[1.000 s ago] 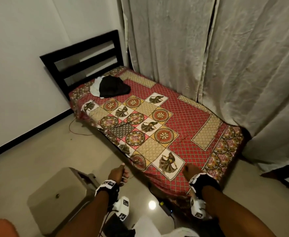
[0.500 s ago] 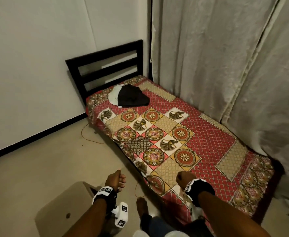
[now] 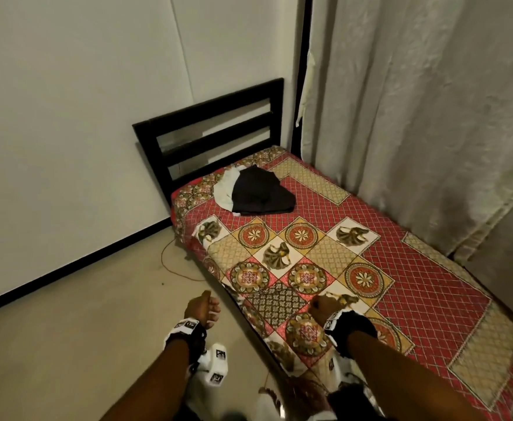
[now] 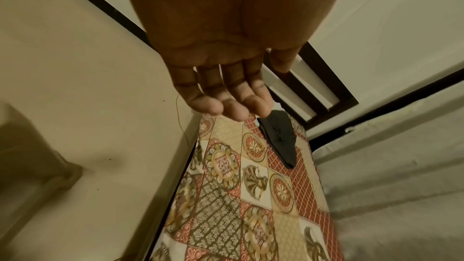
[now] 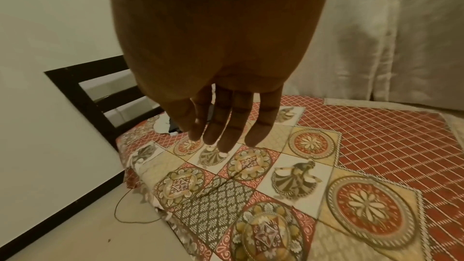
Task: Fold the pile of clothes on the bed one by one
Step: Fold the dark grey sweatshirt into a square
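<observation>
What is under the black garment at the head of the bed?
A white garment pokes out from beneath the left edge of the black garment, both lying on the patterned bedspread. How far the white one extends, or whether more clothes lie underneath, is covered.

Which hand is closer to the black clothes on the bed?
Neither by much, maybe the right. The right hand is over the bed's near edge; the left hand hangs over the floor beside it. The black clothes lie far off by the headboard.
</observation>
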